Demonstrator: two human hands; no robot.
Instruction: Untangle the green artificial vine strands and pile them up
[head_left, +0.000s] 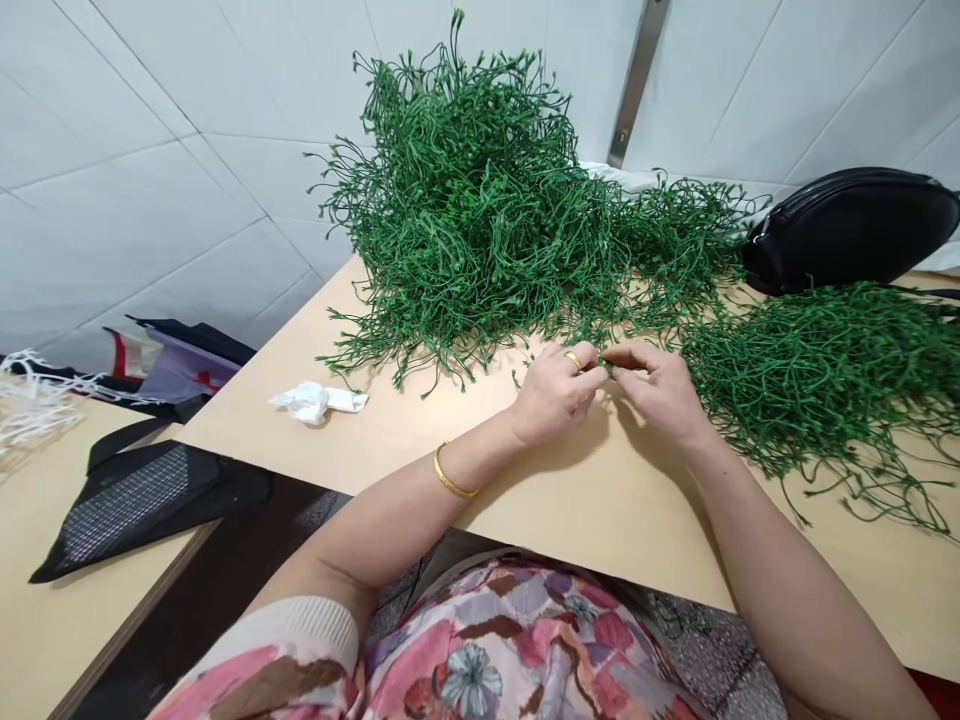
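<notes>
My left hand (559,395), with a gold ring on it, is closed, thumb and fingers pinched together. Opposite it, my right hand (664,390) pinches too, its fingertips nearly meeting those of the left. Between them shows a small bit of a green artificial plant stem (607,368); most of it is hidden by the fingers. Just behind the hands rises a large heap of thin green artificial stems (480,200) with small tips. A second, lower pile of the same stems (825,370) spreads to the right of my right hand.
A crumpled white tissue (311,402) lies on the light wooden table (420,450), left of my hands. At the back right stands a black bag (862,225). On another table at left are a black mesh-patterned bag (135,500) and white strands (37,400). A tiled wall borders the back.
</notes>
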